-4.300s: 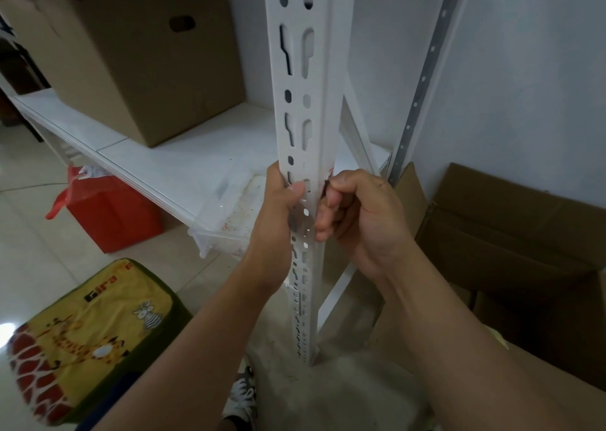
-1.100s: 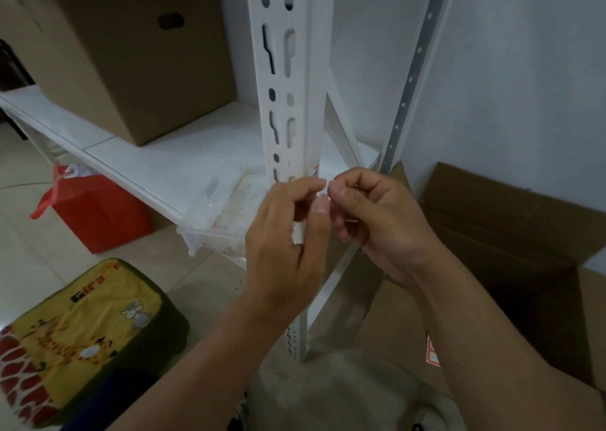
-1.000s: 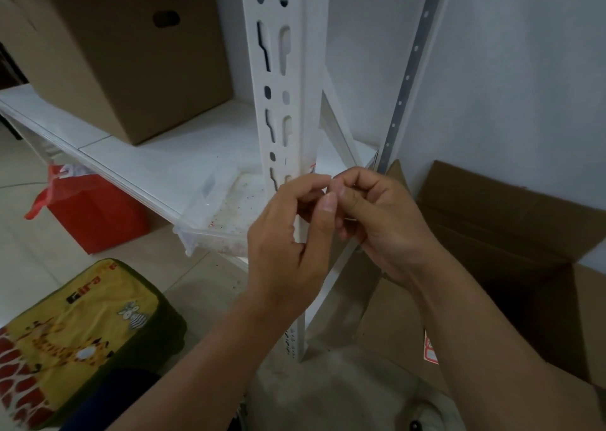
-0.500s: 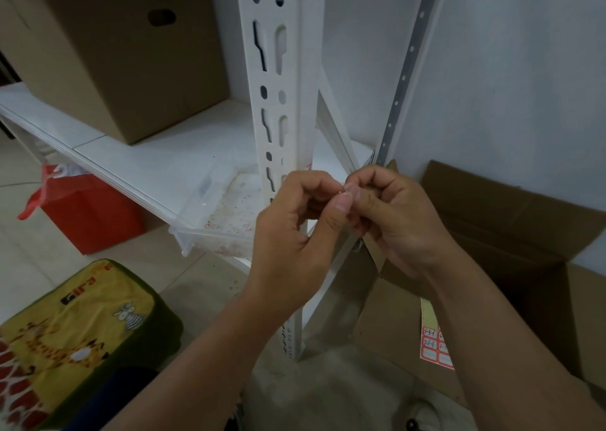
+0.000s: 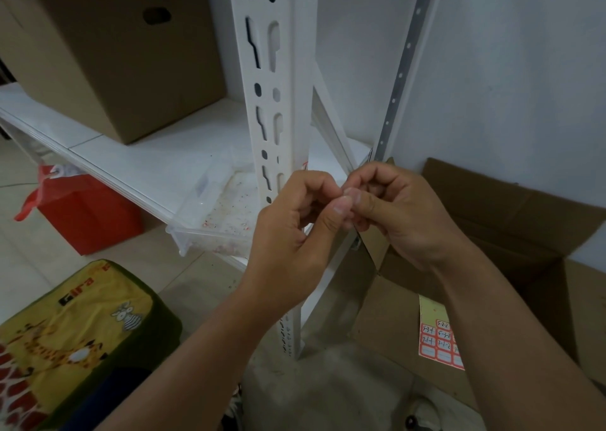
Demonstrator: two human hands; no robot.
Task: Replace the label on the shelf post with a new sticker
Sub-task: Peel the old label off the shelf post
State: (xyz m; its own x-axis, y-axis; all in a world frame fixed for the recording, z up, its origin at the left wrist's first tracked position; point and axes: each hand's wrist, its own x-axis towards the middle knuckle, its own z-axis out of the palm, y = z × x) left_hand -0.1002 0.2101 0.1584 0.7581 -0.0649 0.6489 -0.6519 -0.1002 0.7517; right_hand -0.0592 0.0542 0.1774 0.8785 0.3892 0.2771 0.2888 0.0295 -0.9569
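Both hands meet in front of the white post [image 5: 278, 109], fingertips together. The left hand [image 5: 288, 234] has its fingers curled and its thumb pressed toward the right thumb; the right hand [image 5: 396, 214] is curled the same way. Each grip looks closed in a pinch on something tiny between the thumbs, but what it is cannot be made out. A sliver of red-edged label [image 5: 305, 165] shows on the post just above the left knuckles. The sticker sheet [image 5: 437, 335], yellow backing with red-bordered labels, some with handwriting, lies on flattened cardboard [image 5: 387, 319] low at the right, partly hidden by the right forearm. A clear tray [image 5: 210, 220] sits at the shelf [image 5: 157, 165] edge left of the post, behind the left hand. A brown box [image 5: 108, 50] stands on the shelf, with a red bag [image 5: 85, 214] and a giraffe-print cushion [image 5: 65, 339] on the floor below.
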